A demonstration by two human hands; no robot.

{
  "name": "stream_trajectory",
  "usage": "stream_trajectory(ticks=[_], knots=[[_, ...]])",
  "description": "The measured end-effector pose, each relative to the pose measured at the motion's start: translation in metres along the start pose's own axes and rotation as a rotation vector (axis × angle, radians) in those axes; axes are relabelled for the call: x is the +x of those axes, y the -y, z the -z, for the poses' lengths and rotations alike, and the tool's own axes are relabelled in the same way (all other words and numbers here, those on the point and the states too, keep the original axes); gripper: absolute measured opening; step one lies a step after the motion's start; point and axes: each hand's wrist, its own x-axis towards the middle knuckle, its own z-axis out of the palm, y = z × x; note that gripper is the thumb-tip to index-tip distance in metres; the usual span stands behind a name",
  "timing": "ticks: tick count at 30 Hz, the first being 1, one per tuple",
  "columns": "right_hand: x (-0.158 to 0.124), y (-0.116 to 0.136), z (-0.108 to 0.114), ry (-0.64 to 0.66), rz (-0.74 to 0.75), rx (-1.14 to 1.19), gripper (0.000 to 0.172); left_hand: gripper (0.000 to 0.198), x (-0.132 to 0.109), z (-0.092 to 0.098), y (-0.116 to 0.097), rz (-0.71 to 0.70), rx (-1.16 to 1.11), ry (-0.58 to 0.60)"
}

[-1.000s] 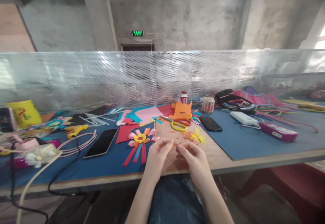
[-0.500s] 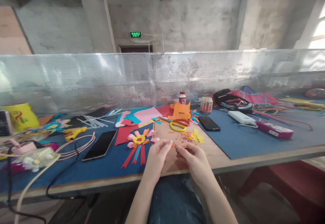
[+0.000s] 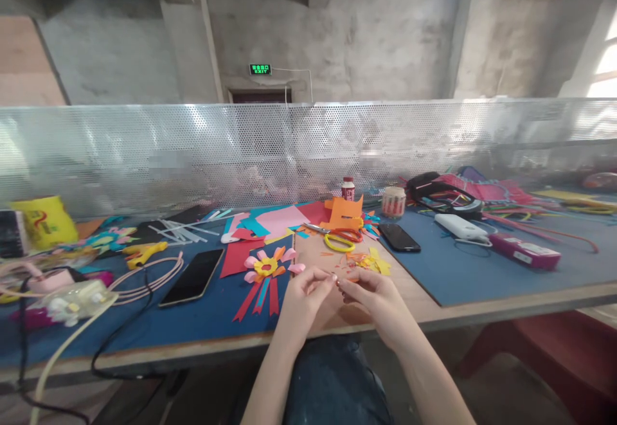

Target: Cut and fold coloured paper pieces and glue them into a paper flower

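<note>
My left hand (image 3: 304, 296) and my right hand (image 3: 370, 295) meet fingertip to fingertip over a brown board (image 3: 414, 287) at the table's front. Both are closed in a pinch on a small orange paper piece, now mostly hidden by the fingers. To the left lies a paper flower (image 3: 266, 267) with pink and orange petals, a yellow centre and red and blue strips below. Just beyond my hands are yellow paper cut-outs (image 3: 378, 262) and orange scraps. Scissors (image 3: 339, 243) with yellow and orange handles rest farther back, by a folded orange paper (image 3: 345, 213).
A phone (image 3: 193, 277) lies left of the flower, another phone (image 3: 399, 237) right of the board. Behind stand a jar (image 3: 393, 202) and a small bottle (image 3: 348, 188). Cables (image 3: 159, 274) and a yellow glue gun (image 3: 143, 253) lie left; a purple box (image 3: 525, 251) lies right.
The view has shifted slightly, so the scene sits a little lower and to the right. My fingertips remain together, and the orange paper between them shows less than before.
</note>
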Motion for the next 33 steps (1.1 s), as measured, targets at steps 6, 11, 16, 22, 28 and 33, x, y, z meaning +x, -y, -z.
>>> stream_trajectory(ticks=[6,11,16,22,28,33], knots=[[-0.003,0.001,-0.005,-0.023,0.023,-0.044,0.026,0.015,0.000,-0.001,-0.003,0.035,0.005,-0.038],[0.002,-0.002,-0.006,-0.054,0.034,-0.041,0.023,0.019,0.000,0.000,0.000,0.071,-0.025,-0.022],[0.010,0.001,0.000,-0.021,-0.007,0.068,0.019,0.015,0.000,0.000,0.000,0.052,-0.079,-0.064],[0.013,0.001,0.009,0.104,-0.156,0.300,0.015,0.017,-0.002,0.000,0.003,0.040,-0.097,0.004],[0.018,0.012,0.017,0.262,-0.168,0.115,0.018,0.027,0.000,0.001,0.005,0.110,-0.019,0.078],[0.026,0.022,0.025,0.372,-0.103,-0.056,0.019,0.024,0.000,0.002,-0.005,0.127,0.039,0.163]])
